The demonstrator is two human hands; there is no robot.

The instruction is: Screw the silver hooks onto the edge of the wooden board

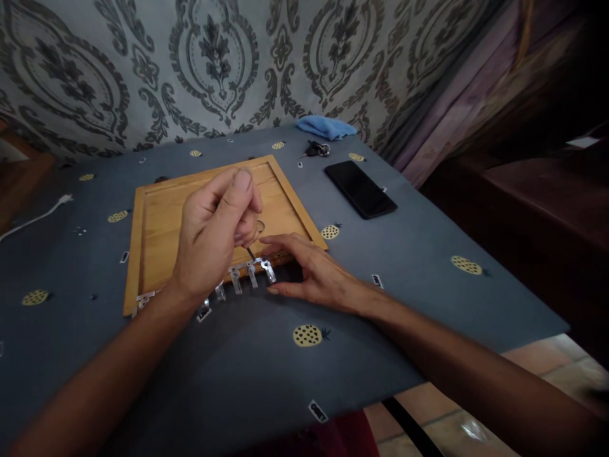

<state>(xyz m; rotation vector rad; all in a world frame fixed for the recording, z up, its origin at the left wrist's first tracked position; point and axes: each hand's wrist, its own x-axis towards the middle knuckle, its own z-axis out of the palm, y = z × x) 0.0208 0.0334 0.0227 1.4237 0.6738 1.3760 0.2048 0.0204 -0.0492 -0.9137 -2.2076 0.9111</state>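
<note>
A square wooden tray [157,222] lies on a table under a blue cloth. Several small metal clips [251,271] are lined along the tray's near edge. My left hand [216,231] hovers above that edge with fingers curled in a pinch on a thin dark tool whose tip points down at the clips. My right hand [311,270] rests flat on the cloth at the tray's near right corner, fingers stretched out and touching the rightmost clip [268,269]. A small round hole in the tray shows just behind my left fingers.
A black phone [360,188] lies to the right of the tray, with keys [316,150] and a blue rag [327,127] behind it by the patterned wall. A white cable [35,219] runs along the left. The table's near right edge drops to a tiled floor.
</note>
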